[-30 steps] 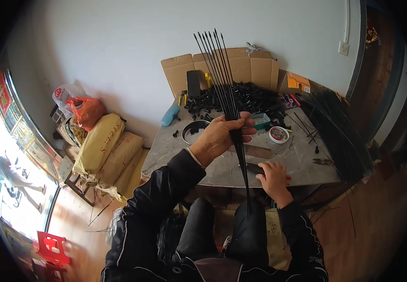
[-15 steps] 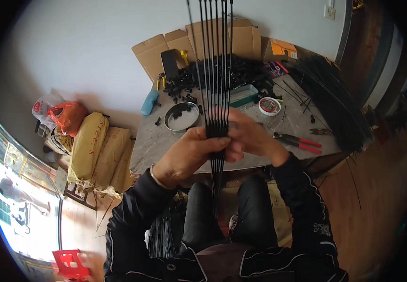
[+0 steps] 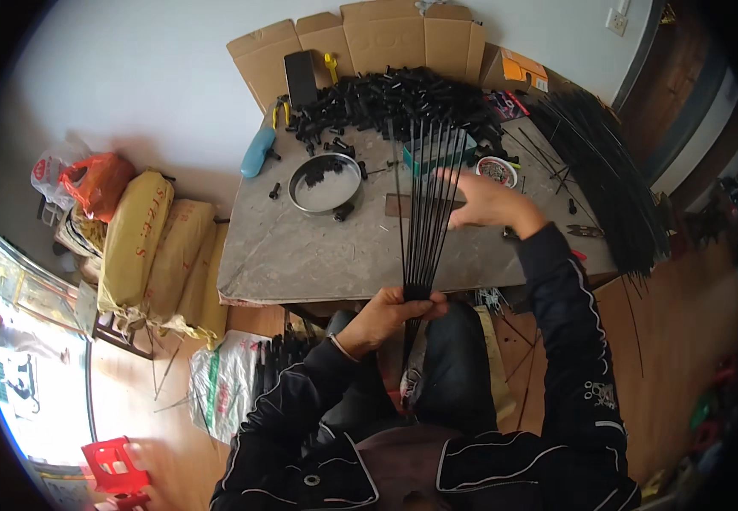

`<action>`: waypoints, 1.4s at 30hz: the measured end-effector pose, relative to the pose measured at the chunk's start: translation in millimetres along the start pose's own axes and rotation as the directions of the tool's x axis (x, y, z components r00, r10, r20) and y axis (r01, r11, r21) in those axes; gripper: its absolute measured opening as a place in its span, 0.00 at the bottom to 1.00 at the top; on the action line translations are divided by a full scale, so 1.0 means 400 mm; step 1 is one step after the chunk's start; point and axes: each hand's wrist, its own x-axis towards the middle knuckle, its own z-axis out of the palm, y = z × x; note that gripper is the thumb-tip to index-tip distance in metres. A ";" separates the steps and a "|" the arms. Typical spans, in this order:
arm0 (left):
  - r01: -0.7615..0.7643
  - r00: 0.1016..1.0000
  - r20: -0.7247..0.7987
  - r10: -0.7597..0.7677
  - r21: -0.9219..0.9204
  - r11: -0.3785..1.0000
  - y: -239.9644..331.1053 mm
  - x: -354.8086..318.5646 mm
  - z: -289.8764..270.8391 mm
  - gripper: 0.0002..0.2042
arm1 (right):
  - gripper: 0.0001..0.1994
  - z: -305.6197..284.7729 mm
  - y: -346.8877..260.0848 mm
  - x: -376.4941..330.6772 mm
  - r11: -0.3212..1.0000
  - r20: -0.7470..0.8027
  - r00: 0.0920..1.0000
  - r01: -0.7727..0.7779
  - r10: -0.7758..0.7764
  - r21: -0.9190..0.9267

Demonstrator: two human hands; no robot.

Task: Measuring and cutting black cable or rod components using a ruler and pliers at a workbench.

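Right now the left hand (image 3: 390, 313) is clamped tight around the lower end of a bundle of thin black rods (image 3: 424, 204), down at 6 o'clock from the middle of the tabletop (image 3: 318, 251), just off its near edge. From that fist the rods fan upward across the stone surface, their tips spreading toward 12 o'clock, close to the heap of small black caps (image 3: 386, 98).

Up at 2 o'clock from the fist, the right hand (image 3: 492, 203) is spread open, fingers loose, touching the right side of the fan near its upper part; it grips nothing that can be seen.

Nearby, a round metal pan (image 3: 325, 183) sits at 10 o'clock from the fan with a few black bits in it, and a blue handle-shaped tool (image 3: 257, 152) lies beyond that. Over at 3 o'clock a big sheaf of long black rods (image 3: 603, 170) hangs over the tabletop's right end, well apart from the hands.

As a judgement, the work looks early to midway: one bundle is gathered and held, no cap is visibly on any tip, and both the cap heap and the large sheaf look barely dented.
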 end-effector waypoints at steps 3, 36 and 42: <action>0.025 0.999 0.036 -0.024 -0.004 1.000 -0.016 0.002 0.011 0.11 | 0.32 -0.059 0.001 -0.059 0.188 0.113 0.870 -0.023 -0.481 0.982; -0.521 0.852 0.177 0.493 0.389 0.760 0.298 0.045 0.120 0.12 | 0.08 0.090 0.132 0.239 0.727 -0.216 0.950 -0.016 0.225 0.686; -0.526 0.846 0.173 0.505 0.431 0.733 0.285 0.057 0.104 0.13 | 0.05 0.142 0.139 0.346 0.996 -0.082 0.993 -0.084 0.087 0.031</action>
